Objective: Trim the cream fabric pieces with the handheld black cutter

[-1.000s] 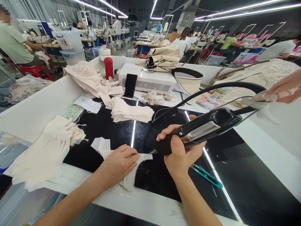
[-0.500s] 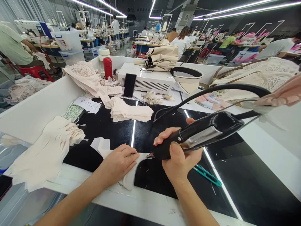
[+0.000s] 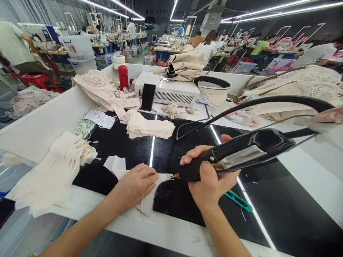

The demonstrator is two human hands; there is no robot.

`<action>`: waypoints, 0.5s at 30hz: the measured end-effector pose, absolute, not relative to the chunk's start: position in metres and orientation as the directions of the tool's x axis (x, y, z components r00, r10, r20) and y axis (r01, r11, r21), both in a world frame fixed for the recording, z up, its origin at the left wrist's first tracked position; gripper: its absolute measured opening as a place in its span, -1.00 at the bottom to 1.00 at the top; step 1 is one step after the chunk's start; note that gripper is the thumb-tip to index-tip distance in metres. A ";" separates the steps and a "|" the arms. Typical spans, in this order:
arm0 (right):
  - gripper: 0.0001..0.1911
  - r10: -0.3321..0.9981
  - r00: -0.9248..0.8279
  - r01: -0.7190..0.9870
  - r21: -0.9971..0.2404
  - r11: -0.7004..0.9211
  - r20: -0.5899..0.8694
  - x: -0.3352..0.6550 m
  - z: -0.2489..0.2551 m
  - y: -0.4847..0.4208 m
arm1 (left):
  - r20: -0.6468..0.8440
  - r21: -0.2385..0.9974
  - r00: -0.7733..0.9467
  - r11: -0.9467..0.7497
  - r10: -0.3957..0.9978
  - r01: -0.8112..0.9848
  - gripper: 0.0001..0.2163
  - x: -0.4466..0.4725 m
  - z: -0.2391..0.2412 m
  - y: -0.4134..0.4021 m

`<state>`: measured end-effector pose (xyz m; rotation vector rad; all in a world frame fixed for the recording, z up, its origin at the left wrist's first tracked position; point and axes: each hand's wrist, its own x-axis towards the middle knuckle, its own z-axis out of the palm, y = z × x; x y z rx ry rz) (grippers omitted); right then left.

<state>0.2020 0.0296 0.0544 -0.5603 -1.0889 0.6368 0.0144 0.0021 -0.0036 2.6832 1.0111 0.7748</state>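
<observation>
My left hand (image 3: 136, 184) lies on a cream fabric piece (image 3: 147, 203), pressing it down with fingers stretched out. The piece curves along its right side and has a narrow point reaching right. My right hand (image 3: 211, 175) is wrapped round a black corded hand tool (image 3: 235, 150) with a silver lever and a pointed metal tip. That tip is at the fabric's right point; whether it touches is too small to tell. Teal thread snips (image 3: 238, 200) lie right of my right hand, partly hidden by it. Behind my hands sits a stack of cut fabric pieces (image 3: 150, 125).
A heap of cream fabric (image 3: 50, 171) hangs over the table's left edge. Toward the back stand a phone (image 3: 148, 97), a red bottle (image 3: 123, 77), a vented white box (image 3: 166, 87) and a visor (image 3: 214, 89). The tool's black cable (image 3: 257, 103) arches right. Co-workers sit at sewing machines beyond.
My right hand and the tool have moved slightly right, the tip sliding toward the end of the fabric's point. My left hand and the fabric have stayed in place.
</observation>
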 end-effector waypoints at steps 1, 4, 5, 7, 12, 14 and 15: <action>-0.48 0.710 0.326 -0.186 -0.694 0.695 0.624 0.203 0.054 0.030 | 0.412 0.328 0.634 -0.756 0.655 0.567 -0.77 0.015 -0.003 0.002; -0.47 0.715 0.315 -0.170 -0.704 0.690 0.625 0.206 0.052 0.030 | 0.416 0.325 0.631 -0.755 0.655 0.569 -0.78 0.015 -0.003 0.001; -0.47 0.716 0.312 -0.167 -0.706 0.688 0.625 0.206 0.052 0.030 | 0.413 0.326 0.632 -0.755 0.655 0.569 -0.78 0.015 -0.002 0.002; -0.48 0.719 0.313 -0.157 -0.713 0.683 0.620 0.205 0.051 0.030 | 0.407 0.330 0.635 -0.754 0.657 0.568 -0.79 0.014 -0.002 0.002; -0.50 0.725 0.315 -0.120 -0.732 0.671 0.613 0.203 0.052 0.029 | 0.454 0.261 0.590 -0.733 0.668 0.628 -0.77 0.015 0.000 -0.002; -0.48 0.719 0.320 -0.105 -0.731 0.674 0.617 0.203 0.052 0.026 | 0.481 0.212 0.540 -0.690 0.690 0.692 -0.74 0.015 0.001 -0.009; -0.47 0.714 0.324 -0.097 -0.729 0.677 0.620 0.203 0.052 0.025 | 0.483 0.202 0.518 -0.666 0.706 0.718 -0.74 0.015 0.000 -0.014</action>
